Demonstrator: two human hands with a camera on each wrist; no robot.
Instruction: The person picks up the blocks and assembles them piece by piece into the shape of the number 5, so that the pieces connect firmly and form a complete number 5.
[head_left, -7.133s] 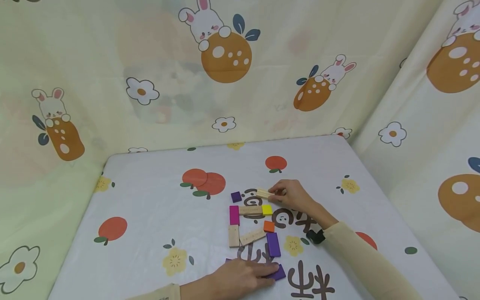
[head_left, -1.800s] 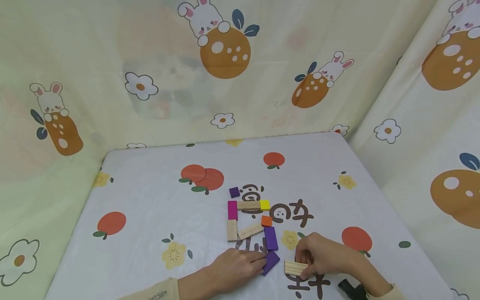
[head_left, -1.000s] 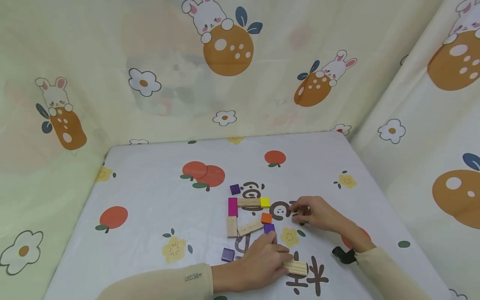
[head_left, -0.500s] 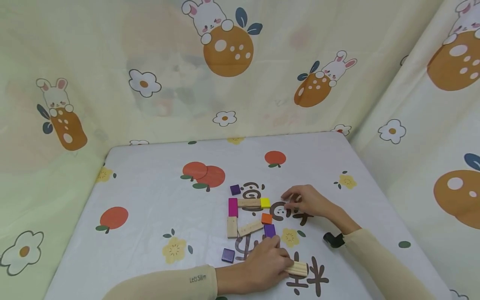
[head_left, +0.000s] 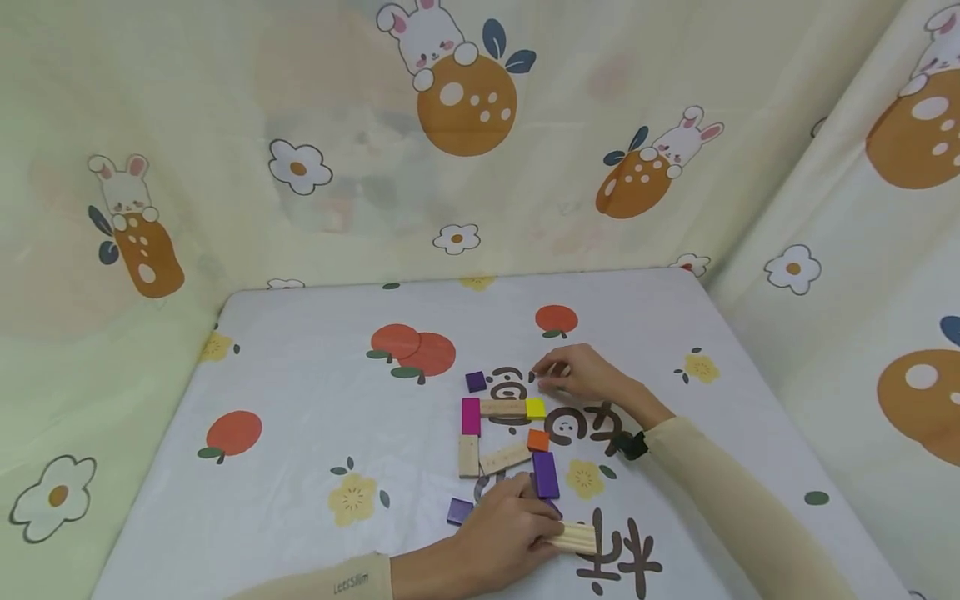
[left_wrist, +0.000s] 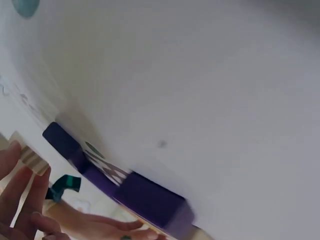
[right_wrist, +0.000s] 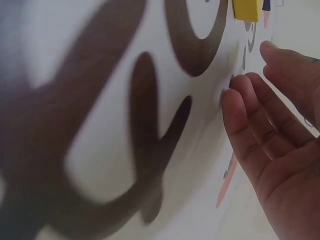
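Several flat blocks lie mid-table in a rough frame: a magenta block [head_left: 470, 415], a plain wooden plank [head_left: 502, 408], a yellow block [head_left: 535, 408], an orange block [head_left: 537, 439] and a long purple block [head_left: 545, 474]. My left hand [head_left: 517, 525] lies flat on the cloth, its fingertips touching the end of a ridged wooden block [head_left: 575, 537]. In the left wrist view that ridged wooden block [left_wrist: 29, 161] shows beside my fingers [left_wrist: 22, 197], with a purple block [left_wrist: 150, 200] close by. My right hand [head_left: 573, 375] hovers empty just beyond the yellow block [right_wrist: 247, 9], fingers [right_wrist: 260, 135] relaxed.
A small purple cube [head_left: 476, 382] sits at the far left of the group, and another purple cube [head_left: 459, 510] lies left of my left hand. The table cloth [head_left: 300, 392] is white with fruit prints. Patterned curtains [head_left: 225, 125] close off the back and the right side.
My right hand let go of the ridged block near the front edge and travelled back and left, past the orange block to beyond the yellow one. My left hand shifted right onto the ridged block.
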